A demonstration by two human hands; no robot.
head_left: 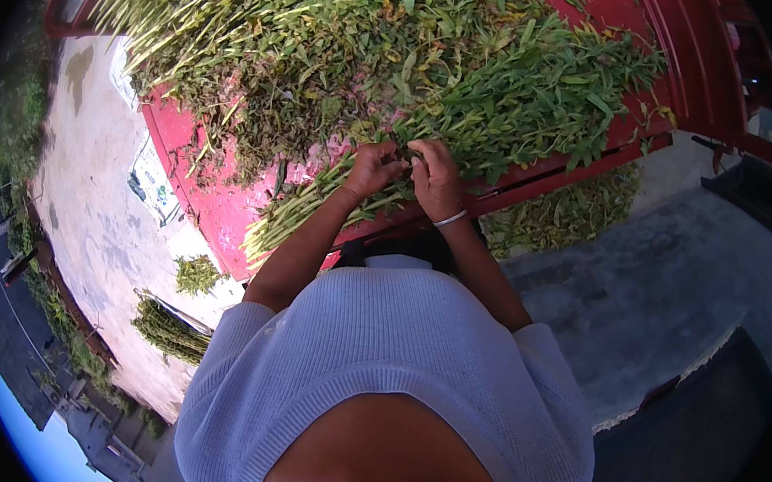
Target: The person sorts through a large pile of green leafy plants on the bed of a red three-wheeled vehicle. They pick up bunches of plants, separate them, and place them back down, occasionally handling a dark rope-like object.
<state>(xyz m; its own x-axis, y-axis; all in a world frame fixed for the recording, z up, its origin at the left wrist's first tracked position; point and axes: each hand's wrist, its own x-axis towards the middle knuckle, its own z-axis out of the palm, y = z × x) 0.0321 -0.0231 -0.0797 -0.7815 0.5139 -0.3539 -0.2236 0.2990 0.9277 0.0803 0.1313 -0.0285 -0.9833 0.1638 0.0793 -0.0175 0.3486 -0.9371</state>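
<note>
A bundle of green leafy stalks point(545, 99) lies along the near edge of a red cargo bed point(183, 145), its leafy tops to the right and its pale bare stems point(301, 211) to the left. Over the middle of this bundle my left hand point(374, 171) and my right hand point(437, 181) come together, fingertips nearly touching. The fingers of both are closed in a pinch. A bit of dark green plant shows between them; its exact shape is too small to tell. My right wrist wears a silver bangle point(449, 218).
A heap of stalks with drying leaves point(328, 62) covers the bed beyond the bundle. More leafy stalks point(563, 215) lie below the bed's near right edge. Tied-looking bundles point(167, 327) rest on the concrete at left. A red side panel point(695, 61) stands at the bed's right end.
</note>
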